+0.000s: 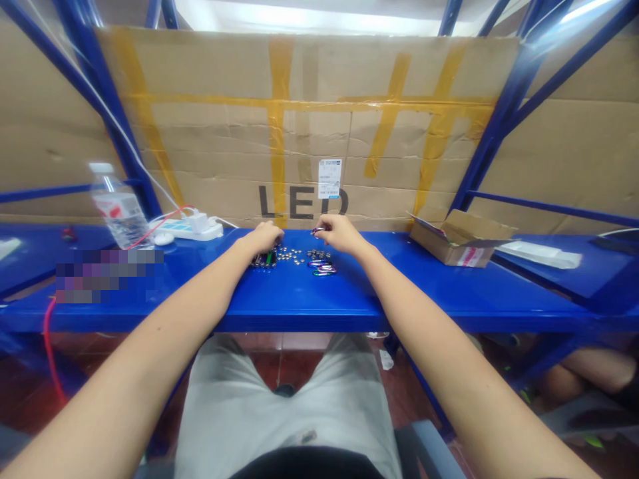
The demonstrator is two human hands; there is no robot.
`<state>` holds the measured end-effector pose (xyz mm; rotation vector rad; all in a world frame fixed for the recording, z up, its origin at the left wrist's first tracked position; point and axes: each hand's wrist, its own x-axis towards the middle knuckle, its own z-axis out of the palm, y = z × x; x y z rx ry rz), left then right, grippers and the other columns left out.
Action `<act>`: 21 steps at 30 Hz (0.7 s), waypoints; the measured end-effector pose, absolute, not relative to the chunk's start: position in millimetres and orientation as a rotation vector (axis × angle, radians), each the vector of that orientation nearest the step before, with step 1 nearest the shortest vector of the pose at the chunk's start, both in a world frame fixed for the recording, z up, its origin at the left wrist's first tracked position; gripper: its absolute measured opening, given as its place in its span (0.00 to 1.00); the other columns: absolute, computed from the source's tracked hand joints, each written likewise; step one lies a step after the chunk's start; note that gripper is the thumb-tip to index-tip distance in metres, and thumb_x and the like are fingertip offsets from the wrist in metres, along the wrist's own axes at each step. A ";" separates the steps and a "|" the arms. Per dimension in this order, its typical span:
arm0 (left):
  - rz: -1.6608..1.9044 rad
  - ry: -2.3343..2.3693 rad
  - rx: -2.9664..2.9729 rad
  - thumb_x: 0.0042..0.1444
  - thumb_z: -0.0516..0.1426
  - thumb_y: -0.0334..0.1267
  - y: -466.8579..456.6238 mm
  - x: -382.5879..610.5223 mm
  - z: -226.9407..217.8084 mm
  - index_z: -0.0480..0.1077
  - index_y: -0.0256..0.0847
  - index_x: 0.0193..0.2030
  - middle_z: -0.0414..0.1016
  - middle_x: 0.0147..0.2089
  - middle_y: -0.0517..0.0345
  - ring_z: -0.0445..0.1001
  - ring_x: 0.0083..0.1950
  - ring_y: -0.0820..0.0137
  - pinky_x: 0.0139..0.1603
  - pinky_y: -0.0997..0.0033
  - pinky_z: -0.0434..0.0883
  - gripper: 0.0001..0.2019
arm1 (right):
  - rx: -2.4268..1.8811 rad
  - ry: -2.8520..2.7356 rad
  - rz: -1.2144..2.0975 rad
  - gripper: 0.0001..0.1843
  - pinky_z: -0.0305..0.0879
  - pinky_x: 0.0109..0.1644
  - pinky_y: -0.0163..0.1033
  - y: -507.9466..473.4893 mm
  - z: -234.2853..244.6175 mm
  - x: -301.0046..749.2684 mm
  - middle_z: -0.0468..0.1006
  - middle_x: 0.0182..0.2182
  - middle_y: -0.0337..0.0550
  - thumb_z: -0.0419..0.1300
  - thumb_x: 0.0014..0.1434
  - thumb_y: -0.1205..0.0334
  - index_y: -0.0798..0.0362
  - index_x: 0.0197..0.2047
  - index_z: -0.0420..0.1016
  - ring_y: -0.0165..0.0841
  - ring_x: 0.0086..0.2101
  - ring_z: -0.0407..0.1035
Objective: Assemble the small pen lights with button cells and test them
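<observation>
My left hand (263, 235) rests curled on the blue shelf (299, 299), beside a scatter of small silver rings (288, 255) and dark small parts (263, 260); what its fingers hold is hidden. My right hand (337, 233) is closed in a pinch on a small coloured metal clip (318, 231), held just above the shelf. A little pile of coloured carabiner-like clips (323, 266) lies under and in front of that hand.
A plastic water bottle (118, 207) and a white power strip (192, 228) with cables stand at the left. An open cardboard box (456, 238) sits at the right. A taped cardboard wall (309, 126) backs the shelf. Another person's leg (589, 372) shows low right.
</observation>
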<state>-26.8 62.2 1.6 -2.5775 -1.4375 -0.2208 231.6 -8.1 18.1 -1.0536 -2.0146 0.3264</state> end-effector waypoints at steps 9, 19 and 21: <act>-0.084 -1.648 -2.426 0.48 0.58 0.25 65.3 -47.2 6.1 0.80 0.39 0.41 0.80 0.42 0.47 0.77 0.49 0.62 0.50 0.70 0.70 0.15 | -1.063 -2.007 0.370 0.05 0.64 0.35 0.36 -8.2 19.3 231.9 0.77 0.28 0.39 0.63 0.55 0.69 0.54 0.29 0.71 0.29 0.26 0.69; -0.209 -1.641 -2.575 0.50 0.58 0.26 62.7 -61.5 9.1 0.82 0.39 0.40 0.84 0.43 0.50 0.80 0.46 0.65 0.48 0.73 0.71 0.14 | -1.044 -2.033 0.348 0.05 0.63 0.37 0.36 -7.8 19.0 232.2 0.77 0.28 0.40 0.63 0.55 0.68 0.54 0.28 0.72 0.32 0.31 0.69; -0.235 -1.620 -2.610 0.50 0.58 0.26 61.7 -56.0 7.9 0.83 0.41 0.41 0.84 0.44 0.51 0.80 0.47 0.65 0.49 0.72 0.71 0.15 | -1.050 -2.035 0.348 0.05 0.63 0.37 0.36 -8.6 19.4 232.4 0.77 0.28 0.40 0.63 0.55 0.68 0.54 0.28 0.72 0.31 0.31 0.69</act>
